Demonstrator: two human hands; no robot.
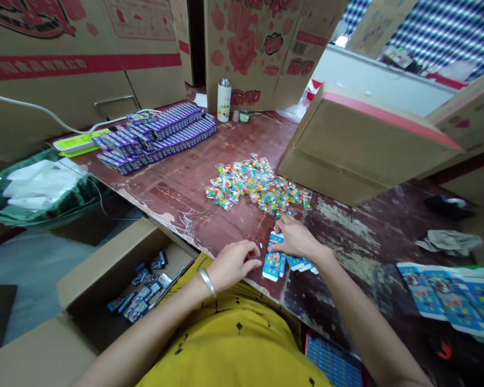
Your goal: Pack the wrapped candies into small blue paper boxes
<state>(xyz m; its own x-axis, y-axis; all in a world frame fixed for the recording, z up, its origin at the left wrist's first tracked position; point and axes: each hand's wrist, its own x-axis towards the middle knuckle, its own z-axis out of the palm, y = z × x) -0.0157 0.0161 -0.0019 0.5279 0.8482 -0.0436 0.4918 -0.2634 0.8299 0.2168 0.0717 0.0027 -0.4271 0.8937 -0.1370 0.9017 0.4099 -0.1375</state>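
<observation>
My right hand point(296, 237) grips a small blue printed candy box point(271, 264) at the table's near edge, thumb on its face and fingers at its far end. Just left of the box is my left hand point(237, 262), a silver bangle on its wrist. Its fingers are loosely bent, with a gap between thumb and forefinger and nothing visible in them. More blue boxes point(300, 263) lie partly under my right hand and wrist. Beyond the hands spreads a pile of small clear packets of colourful candies point(246, 183); the right fingertips come close to its near edge.
Rows of purple boxes point(157, 131) are stacked at the back left, near a white bottle point(223, 100). A large carton point(347, 145) stands tilted on the right. Flat blue cartons point(443, 293) lie far right. An open carton point(105, 252) with small filled boxes sits lower left.
</observation>
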